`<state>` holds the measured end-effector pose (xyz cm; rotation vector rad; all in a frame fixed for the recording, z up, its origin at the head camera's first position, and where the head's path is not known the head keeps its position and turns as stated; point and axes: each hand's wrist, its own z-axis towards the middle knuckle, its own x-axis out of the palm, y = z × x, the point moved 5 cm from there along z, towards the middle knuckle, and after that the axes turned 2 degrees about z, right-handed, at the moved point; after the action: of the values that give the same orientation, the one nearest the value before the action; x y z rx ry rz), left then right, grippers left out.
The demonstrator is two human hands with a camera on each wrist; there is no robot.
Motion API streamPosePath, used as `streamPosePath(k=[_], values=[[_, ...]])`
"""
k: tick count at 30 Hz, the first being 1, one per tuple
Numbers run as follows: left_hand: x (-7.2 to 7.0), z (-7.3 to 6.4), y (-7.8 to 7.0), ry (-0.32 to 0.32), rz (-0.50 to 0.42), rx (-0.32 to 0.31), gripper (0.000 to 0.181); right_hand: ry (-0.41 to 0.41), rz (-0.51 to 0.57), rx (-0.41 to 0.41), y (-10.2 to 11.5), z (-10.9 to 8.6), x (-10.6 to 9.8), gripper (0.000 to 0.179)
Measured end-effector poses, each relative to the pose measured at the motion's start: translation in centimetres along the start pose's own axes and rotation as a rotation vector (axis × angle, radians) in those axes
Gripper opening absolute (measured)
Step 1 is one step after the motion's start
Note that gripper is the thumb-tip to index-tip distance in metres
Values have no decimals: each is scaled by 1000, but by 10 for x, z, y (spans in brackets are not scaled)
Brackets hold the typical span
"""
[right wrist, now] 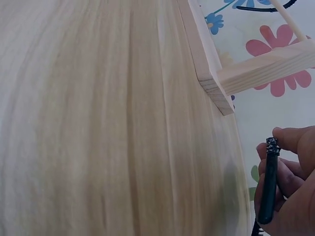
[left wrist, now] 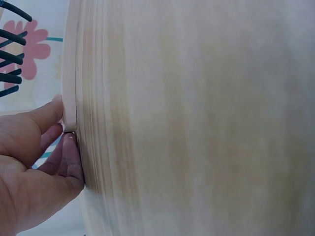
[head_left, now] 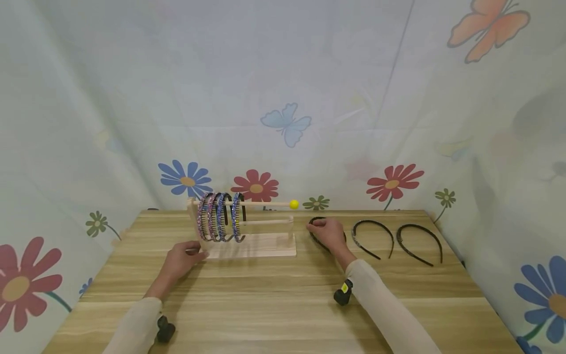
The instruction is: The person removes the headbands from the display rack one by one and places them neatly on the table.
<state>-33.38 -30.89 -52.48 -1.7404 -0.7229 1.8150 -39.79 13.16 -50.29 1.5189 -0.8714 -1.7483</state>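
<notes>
My right hand (head_left: 329, 233) pinches a black headband (right wrist: 268, 187) between thumb and fingers, over the tabletop just right of a wooden headband rack (head_left: 265, 247). A dark speckled patch shows on the band near my fingertips in the right wrist view. At the rack's left end, my left hand (head_left: 182, 258) holds the corner of the base, thumb at its front edge. Several glittery pink and blue toothed headbands (head_left: 236, 219) hang on the rack's upper rod. In the left wrist view my fingertips (left wrist: 71, 140) touch the end of the base.
Two more black headbands, a middle one (head_left: 364, 249) and a far-right one (head_left: 413, 254), lie on the wood-grain table (head_left: 247, 305). A yellow ball (head_left: 294, 204) caps the rack's upper rod. Behind the table hangs a flowered cloth (head_left: 283, 162).
</notes>
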Motion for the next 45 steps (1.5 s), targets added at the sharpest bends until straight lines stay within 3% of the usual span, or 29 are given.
streamPosePath(k=[15, 26, 36, 41, 45], values=[[1, 2, -2, -4, 8, 2, 46, 18, -4, 20, -4, -1, 7, 29], [0, 0, -3, -2, 18, 8, 47, 79, 10, 24, -5, -7, 12, 26], [0, 0, -2, -1, 11, 7, 46, 111, 29, 20, -1, -9, 2, 27], [0, -2, -3, -5, 10, 13, 45, 116, 54, -29, 5, -10, -8, 33], [-1, -2, -2, -7, 11, 21, 44, 129, 64, -112, 10, -14, -16, 37]])
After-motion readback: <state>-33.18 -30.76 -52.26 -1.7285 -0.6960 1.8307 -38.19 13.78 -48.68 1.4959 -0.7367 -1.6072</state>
